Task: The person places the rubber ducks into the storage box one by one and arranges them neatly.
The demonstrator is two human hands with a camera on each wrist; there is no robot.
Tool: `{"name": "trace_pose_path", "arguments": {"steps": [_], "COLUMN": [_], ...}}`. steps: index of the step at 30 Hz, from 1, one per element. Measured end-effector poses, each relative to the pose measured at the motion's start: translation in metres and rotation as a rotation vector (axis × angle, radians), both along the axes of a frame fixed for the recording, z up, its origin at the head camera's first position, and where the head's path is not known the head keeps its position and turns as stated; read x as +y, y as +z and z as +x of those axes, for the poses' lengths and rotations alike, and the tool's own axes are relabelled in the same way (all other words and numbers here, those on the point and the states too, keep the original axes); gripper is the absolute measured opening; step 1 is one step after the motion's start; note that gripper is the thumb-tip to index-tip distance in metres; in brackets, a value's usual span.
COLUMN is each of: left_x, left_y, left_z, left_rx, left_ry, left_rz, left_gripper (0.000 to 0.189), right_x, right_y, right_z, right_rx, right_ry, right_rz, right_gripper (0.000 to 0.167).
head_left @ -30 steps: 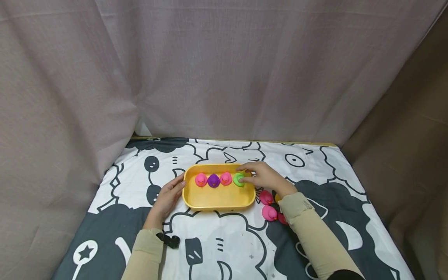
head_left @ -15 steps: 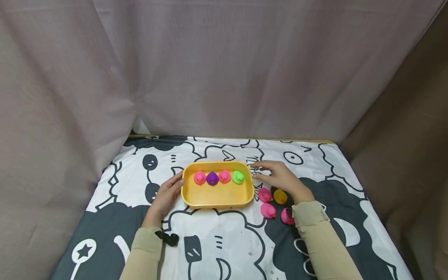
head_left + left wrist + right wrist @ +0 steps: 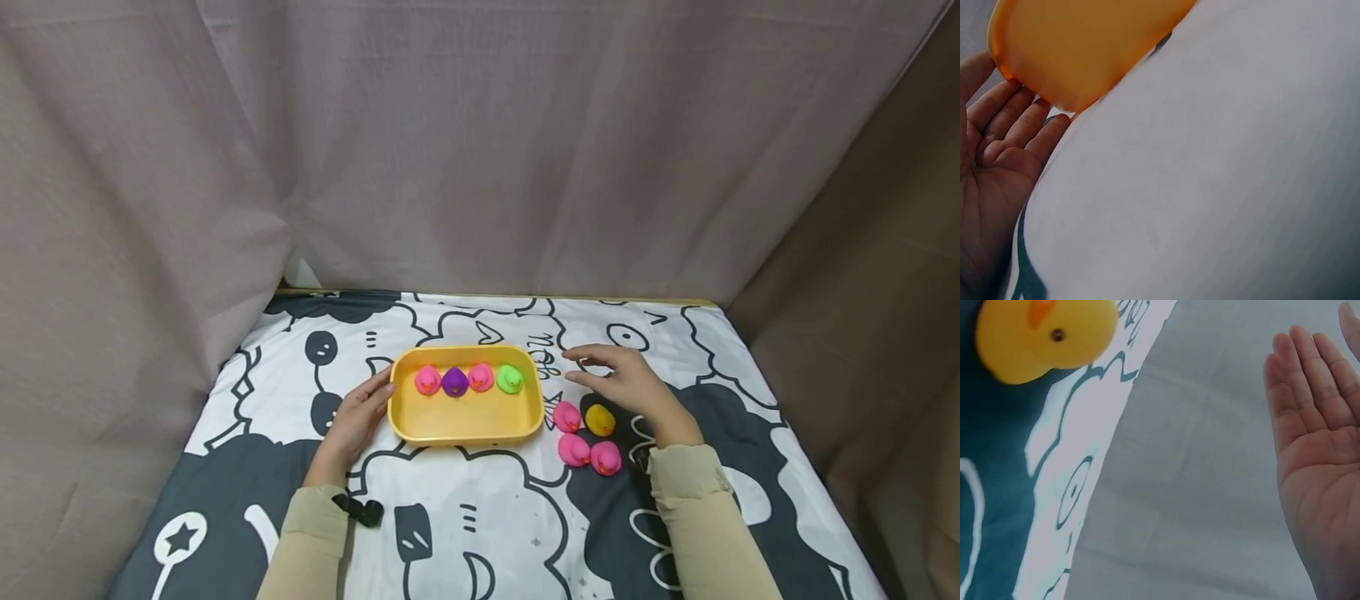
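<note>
My left hand point(image 3: 362, 417) is at the left end of a yellow tray point(image 3: 465, 427), fingertips and thumb against its outer wall. The left wrist view shows the fingers point(image 3: 1019, 122) only slightly bent along that wall. Inside the tray, a row of toy ducks runs along the far side: a pink duck point(image 3: 427, 380), a purple duck point(image 3: 454, 382), another pink duck point(image 3: 481, 377) and a green duck point(image 3: 510, 380). Right of the tray, my right hand point(image 3: 626, 382) hovers with nothing in it, thumb and fingers apart. A yellow duck point(image 3: 600, 420) lies just below it.
Three more pink ducks, a far one point(image 3: 567, 417), a near left one point(image 3: 573, 450) and a near right one point(image 3: 606, 458), cluster with the yellow duck. The patterned cloth point(image 3: 480, 533) covers the table. A grey-beige curtain point(image 3: 495, 167) hangs behind its back edge.
My right hand has let go of the green duck in the tray and drawn off to the right, uncovering the ducks on the cloth. My left hand stays at the tray.
</note>
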State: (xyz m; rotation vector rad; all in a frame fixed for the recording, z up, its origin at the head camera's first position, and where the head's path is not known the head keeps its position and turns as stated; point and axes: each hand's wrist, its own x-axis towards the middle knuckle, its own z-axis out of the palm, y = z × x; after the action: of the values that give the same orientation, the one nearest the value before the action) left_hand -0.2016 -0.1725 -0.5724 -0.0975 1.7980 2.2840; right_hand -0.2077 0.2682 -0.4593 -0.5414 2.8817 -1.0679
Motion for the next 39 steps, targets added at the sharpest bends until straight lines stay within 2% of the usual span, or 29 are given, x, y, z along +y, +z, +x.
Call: {"name": "trace_pose_path", "arguments": {"steps": [6,16,25,33,39], "left_x": [0.001,-0.001,0.000,-0.001,-0.001], "left_y": [0.000,0.001,0.002,0.001,0.000], "left_z": [0.001,0.000,0.000,0.001,0.000], "left_rx": [0.016,0.000,0.010,-0.004,-0.005], "left_ry": [-0.003,-0.008,-0.010,-0.008,-0.008], "left_rz": [-0.003,0.006,0.004,0.000,-0.007], "left_gripper": [0.049,0.048,0.047,0.048,0.047], "right_x": [0.011,0.016,0.019,0.021,0.021], "right_y": [-0.012,-0.037,-0.058,-0.064,-0.065], "right_z": [0.011,0.027,0.032,0.031,0.031], "right_rx": [-0.043,-0.139,-0.210,-0.249,-0.254], "right_ry": [-0.034,-0.118,-0.161,-0.171,-0.175], "right_rz": [-0.042,-0.072,-0.046,0.005,0.056], "right_gripper": [0.043,0.044,0.040,0.040,0.033]}}
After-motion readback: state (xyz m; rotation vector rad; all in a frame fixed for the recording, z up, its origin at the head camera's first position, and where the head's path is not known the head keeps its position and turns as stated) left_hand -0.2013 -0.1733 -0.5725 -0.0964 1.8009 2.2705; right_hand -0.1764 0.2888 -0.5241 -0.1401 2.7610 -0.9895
